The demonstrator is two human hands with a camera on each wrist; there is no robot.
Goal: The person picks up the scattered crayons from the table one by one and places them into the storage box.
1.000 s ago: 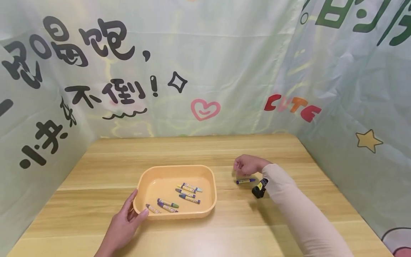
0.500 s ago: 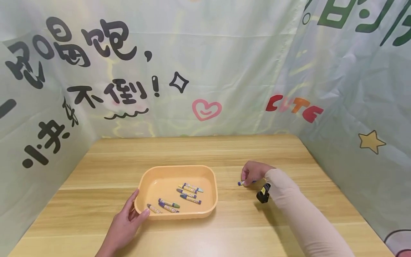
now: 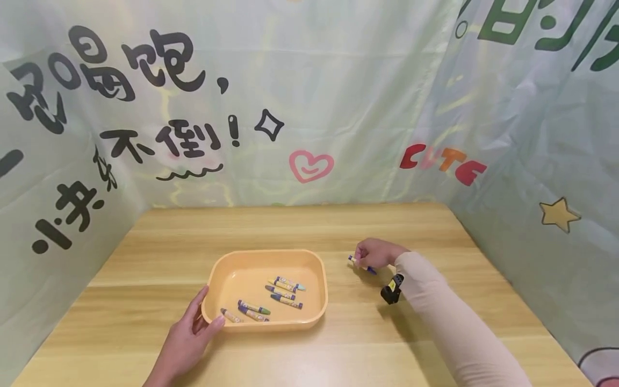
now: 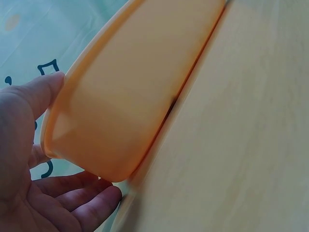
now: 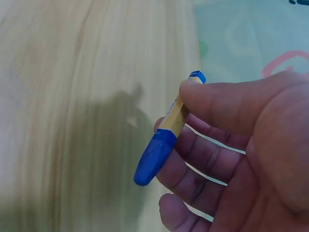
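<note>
My right hand pinches a blue crayon with a yellow wrapper between thumb and fingers. In the right wrist view its blue tip points down and away from the palm, over the wood. At the left front corner of a pale orange tray, my left hand grips the rim, thumb over the near edge. The left wrist view shows the fingers around the outer wall of that corner. Several crayons in yellow wrappers lie loose inside the tray, green, blue, purple and light blue among them.
The wooden table carries the tray left of centre. Printed fabric encloses the table at the back and both sides. A small black device sits at my right wrist, below the sleeve.
My right hand came down on the blue crayon lying on the table, took hold of it and raised it, shifting slightly left. The left hand and the tray have stayed in place.
</note>
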